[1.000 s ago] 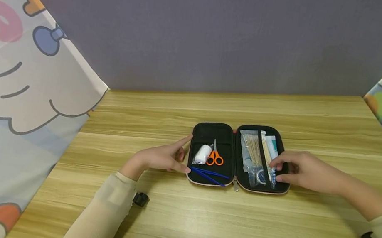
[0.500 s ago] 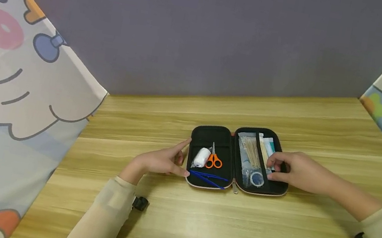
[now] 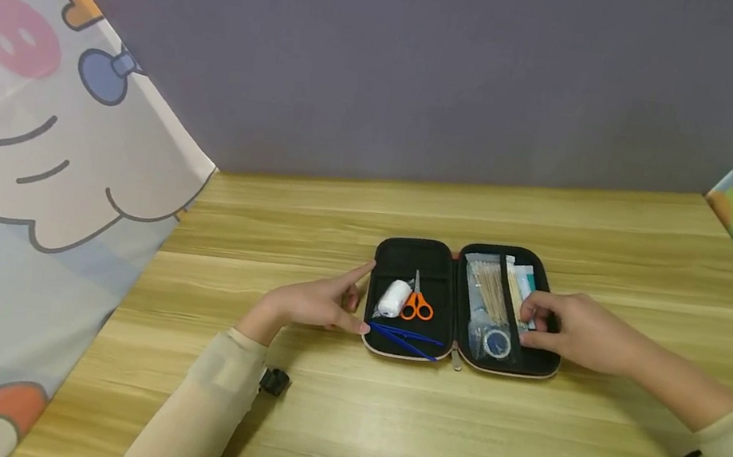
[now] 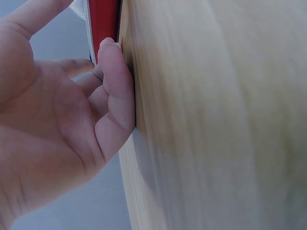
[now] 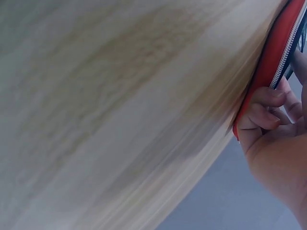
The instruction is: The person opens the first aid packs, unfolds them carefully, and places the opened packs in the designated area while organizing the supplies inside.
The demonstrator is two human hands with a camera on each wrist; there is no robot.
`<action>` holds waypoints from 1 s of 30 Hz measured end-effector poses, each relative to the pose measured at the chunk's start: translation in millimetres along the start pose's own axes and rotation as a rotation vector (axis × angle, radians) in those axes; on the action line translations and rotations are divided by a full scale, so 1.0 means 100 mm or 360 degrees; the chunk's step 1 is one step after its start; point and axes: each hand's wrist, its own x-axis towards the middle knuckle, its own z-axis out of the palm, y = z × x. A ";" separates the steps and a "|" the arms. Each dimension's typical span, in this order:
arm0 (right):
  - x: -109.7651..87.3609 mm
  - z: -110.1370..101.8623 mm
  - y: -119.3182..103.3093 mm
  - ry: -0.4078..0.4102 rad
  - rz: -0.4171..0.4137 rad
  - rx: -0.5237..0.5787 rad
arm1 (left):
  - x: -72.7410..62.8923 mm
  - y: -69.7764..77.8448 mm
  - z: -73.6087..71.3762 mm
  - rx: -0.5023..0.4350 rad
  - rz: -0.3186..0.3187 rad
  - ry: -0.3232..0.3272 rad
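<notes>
An open black-lined case (image 3: 416, 257) with red outer sides lies on the table. My left hand (image 3: 317, 303) touches its left edge with thumb and index finger spread; the other fingers are bent beside it. In the left half lie a white bandage roll (image 3: 394, 299), orange-handled scissors (image 3: 418, 307) and blue plastic tweezers (image 3: 402, 338). The right half holds bagged cotton swabs (image 3: 489, 285), a roll of tape (image 3: 497, 343) and slim packets (image 3: 524, 280) beside an elastic strap. My right hand (image 3: 571, 329) reaches over the right edge, pinching a small blue-and-white packet (image 3: 529, 325), partly hidden by the fingers.
The wooden table (image 3: 418, 439) stretches around the case. A grey wall panel (image 3: 436, 70) rises behind it, and a cartoon-printed cloth (image 3: 75, 188) hangs at the left. A zipper pull (image 3: 456, 358) sticks out at the case's front.
My right hand has shifted slightly left and up over the right half. The tape roll shows more clearly, and less of the blue-patterned packet shows. The left hand stays at the case's edge.
</notes>
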 end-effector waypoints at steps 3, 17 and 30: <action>0.00 -0.03 0.00 -0.0027 0.0003 0.0015 | 0.00 0.01 -0.01 0.0001 -0.0016 -0.0008; 0.21 -0.37 -0.07 -0.0037 0.0046 0.0134 | 0.03 0.04 -0.02 -0.0027 -0.0014 -0.0038; 0.92 -0.32 -0.52 -0.0241 -0.0067 0.0224 | -0.01 0.01 -0.01 -0.0028 -0.0021 -0.0015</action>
